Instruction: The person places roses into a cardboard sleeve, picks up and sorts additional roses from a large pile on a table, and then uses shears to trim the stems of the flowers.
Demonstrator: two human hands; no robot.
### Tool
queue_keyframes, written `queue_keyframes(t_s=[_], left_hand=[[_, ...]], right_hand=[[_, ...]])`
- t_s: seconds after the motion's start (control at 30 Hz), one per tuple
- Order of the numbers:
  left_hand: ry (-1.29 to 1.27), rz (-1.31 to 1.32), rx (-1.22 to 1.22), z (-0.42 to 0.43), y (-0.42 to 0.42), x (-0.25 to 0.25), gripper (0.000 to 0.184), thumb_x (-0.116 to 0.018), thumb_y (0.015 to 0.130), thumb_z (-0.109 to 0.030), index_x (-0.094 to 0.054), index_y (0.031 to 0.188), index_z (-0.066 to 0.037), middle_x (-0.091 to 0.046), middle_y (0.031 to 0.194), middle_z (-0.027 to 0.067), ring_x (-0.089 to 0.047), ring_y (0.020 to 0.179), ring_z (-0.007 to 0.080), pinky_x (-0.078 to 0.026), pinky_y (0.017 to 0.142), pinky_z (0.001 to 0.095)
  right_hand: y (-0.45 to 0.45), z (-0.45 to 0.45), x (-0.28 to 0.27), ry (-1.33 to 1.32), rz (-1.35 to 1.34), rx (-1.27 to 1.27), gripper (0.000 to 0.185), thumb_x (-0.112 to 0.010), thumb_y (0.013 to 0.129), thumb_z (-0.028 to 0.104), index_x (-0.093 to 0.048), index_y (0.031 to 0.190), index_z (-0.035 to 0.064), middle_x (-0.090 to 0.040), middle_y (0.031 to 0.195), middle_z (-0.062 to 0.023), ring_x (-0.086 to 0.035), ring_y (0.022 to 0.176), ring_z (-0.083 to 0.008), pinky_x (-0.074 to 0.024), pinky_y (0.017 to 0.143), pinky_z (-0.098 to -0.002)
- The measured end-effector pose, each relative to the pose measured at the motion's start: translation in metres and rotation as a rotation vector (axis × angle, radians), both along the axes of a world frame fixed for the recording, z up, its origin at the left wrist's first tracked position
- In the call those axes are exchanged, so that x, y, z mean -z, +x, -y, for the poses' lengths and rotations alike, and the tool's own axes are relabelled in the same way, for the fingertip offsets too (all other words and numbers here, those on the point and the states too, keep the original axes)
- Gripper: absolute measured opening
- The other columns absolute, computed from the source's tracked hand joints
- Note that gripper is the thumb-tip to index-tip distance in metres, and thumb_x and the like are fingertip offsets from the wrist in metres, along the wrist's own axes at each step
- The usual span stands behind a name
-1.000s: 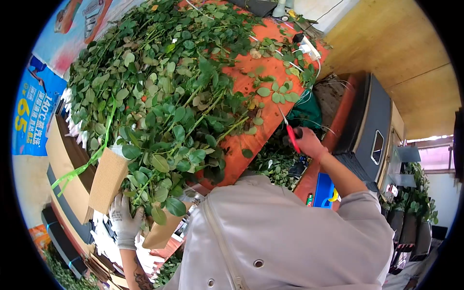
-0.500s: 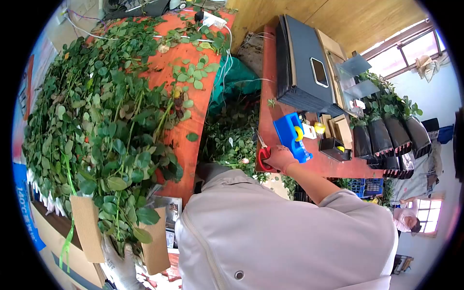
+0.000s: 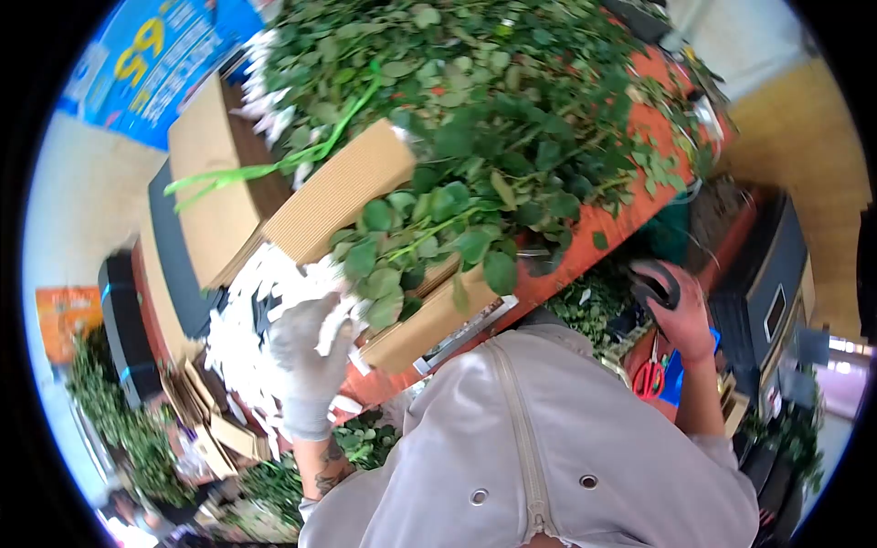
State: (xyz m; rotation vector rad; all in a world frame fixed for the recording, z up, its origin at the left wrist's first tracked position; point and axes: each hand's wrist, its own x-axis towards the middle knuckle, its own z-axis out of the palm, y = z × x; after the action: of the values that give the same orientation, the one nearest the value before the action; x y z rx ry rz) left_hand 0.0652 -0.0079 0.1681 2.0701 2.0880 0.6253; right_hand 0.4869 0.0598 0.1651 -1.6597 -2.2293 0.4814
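My left hand (image 3: 306,361), in a whitish glove, reaches into a heap of white strips (image 3: 242,310). Its fingers close around one white strip (image 3: 331,331), whose material I cannot make out. Just beyond it lies a bunch of leafy stems (image 3: 438,233) with corrugated cardboard (image 3: 343,196) on one side and another cardboard piece (image 3: 429,320) on the near side. My right hand (image 3: 674,306), in a pink glove with a dark palm, is raised with curved fingers and thumb apart. Below it are red-handled scissors (image 3: 649,376), apart from the hand.
Leafy stems (image 3: 438,55) cover much of the red table (image 3: 594,242). A light green ribbon (image 3: 274,169) trails over a cardboard box (image 3: 206,173) at left. Dark boards (image 3: 754,283) are stacked at right, near a blue tape dispenser (image 3: 674,376).
My view has turned left. My right hand has let go of the scissors and lifted off them. My left hand has left the bunch's stem end and moved to the white strips.
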Motion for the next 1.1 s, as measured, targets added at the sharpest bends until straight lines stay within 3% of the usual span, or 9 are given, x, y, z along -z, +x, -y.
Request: queue_keyframes(t_s=[0.1,0.2,0.33,0.43,0.53,0.57,0.73,0.87,1.1], left_hand=[[-0.13,0.069,0.046,0.015,0.033,0.019,0.04,-0.066,0.071,-0.021,-0.059,0.108,-0.007,-0.06,0.098,0.0102,-0.057,0.087,0.0283,-0.043,0.077,0.0387],[-0.132,0.086,-0.049,0.023,0.055,0.035,0.04,-0.064,0.071,-0.02,-0.058,0.108,-0.005,-0.06,0.098,0.0115,-0.057,0.089,0.0297,-0.044,0.078,0.0407],[-0.044,0.159,-0.125,0.03,0.053,0.036,0.039,-0.064,0.071,-0.018,-0.058,0.108,-0.004,-0.061,0.102,0.0129,-0.057,0.093,0.0311,-0.044,0.081,0.041],[0.057,0.229,-0.354,0.042,0.04,0.037,0.035,-0.063,0.073,-0.012,-0.06,0.107,-0.001,-0.061,0.106,0.0148,-0.058,0.097,0.0292,-0.045,0.084,0.0368],[0.042,0.249,-0.423,0.036,0.031,0.04,0.034,-0.063,0.074,-0.013,-0.06,0.105,-0.001,-0.061,0.105,0.0154,-0.057,0.097,0.0302,-0.044,0.085,0.038],[0.046,0.266,-0.422,0.029,0.027,0.043,0.034,-0.063,0.074,-0.013,-0.06,0.105,-0.001,-0.061,0.105,0.0154,-0.057,0.097,0.0302,-0.044,0.085,0.038],[-0.033,0.353,-0.275,0.007,-0.001,0.044,0.031,-0.062,0.075,-0.014,-0.061,0.104,-0.003,-0.062,0.101,0.0143,-0.057,0.096,0.0309,-0.044,0.084,0.0378],[-0.023,0.345,-0.265,0.008,-0.009,0.051,0.03,-0.064,0.074,-0.023,-0.063,0.099,-0.006,-0.062,0.09,0.0106,-0.057,0.085,0.029,-0.045,0.077,0.0378],[-0.204,0.527,-0.343,0.004,-0.006,0.056,0.038,-0.071,0.07,-0.021,-0.062,0.102,-0.002,-0.064,0.093,0.0143,-0.061,0.086,0.0285,-0.047,0.076,0.0351]], right_hand=[[-0.095,-0.069,-0.031,-0.163,-0.24,-0.605,0.047,-0.067,0.063,0.019,-0.06,0.109,0.0081,-0.06,0.101,-0.0106,-0.057,0.093,-0.0301,-0.0431,0.086,-0.0385],[-0.186,-0.094,0.002,0.265,-0.126,-0.964,0.048,-0.066,0.072,0.036,-0.053,0.112,0.0124,-0.058,0.105,-0.0044,-0.053,0.104,-0.0208,-0.0415,0.089,-0.0356],[-0.243,-0.112,0.045,0.551,0.284,-1.188,0.031,-0.057,0.076,0.032,-0.051,0.095,0.0088,-0.055,0.081,-0.007,-0.058,0.078,-0.0217,-0.0449,0.074,-0.0329],[-0.238,-0.123,0.041,0.177,0.32,-1.333,0.032,-0.057,0.076,0.033,-0.051,0.097,0.0084,-0.056,0.075,-0.0068,-0.059,0.076,-0.0228,-0.0452,0.068,-0.0339],[-0.243,-0.122,0.023,0.059,0.6,-1.285,0.033,-0.058,0.075,0.032,-0.052,0.097,0.0086,-0.056,0.073,-0.0061,-0.059,0.078,-0.0223,-0.0449,0.066,-0.0355],[-0.237,-0.125,0.036,0.217,0.382,-1.26,0.032,-0.059,0.073,0.032,-0.054,0.095,0.0098,-0.058,0.076,-0.0058,-0.06,0.079,-0.0227,-0.0451,0.067,-0.036],[-0.26,-0.11,0.024,0.107,0.527,-1.201,0.029,-0.06,0.072,0.033,-0.057,0.09,0.0109,-0.06,0.08,-0.0052,-0.06,0.081,-0.0232,-0.0457,0.071,-0.0368],[-0.258,-0.115,0.005,0.082,0.341,-1.093,0.023,-0.061,0.072,0.028,-0.056,0.084,0.0092,-0.058,0.074,-0.006,-0.059,0.075,-0.0256,-0.0456,0.067,-0.0367],[-0.241,-0.12,0.017,0.255,0.227,-1.011,0.037,-0.066,0.071,0.027,-0.059,0.104,0.0116,-0.059,0.103,-0.0091,-0.056,0.096,-0.0267,-0.0446,0.084,-0.0363]])
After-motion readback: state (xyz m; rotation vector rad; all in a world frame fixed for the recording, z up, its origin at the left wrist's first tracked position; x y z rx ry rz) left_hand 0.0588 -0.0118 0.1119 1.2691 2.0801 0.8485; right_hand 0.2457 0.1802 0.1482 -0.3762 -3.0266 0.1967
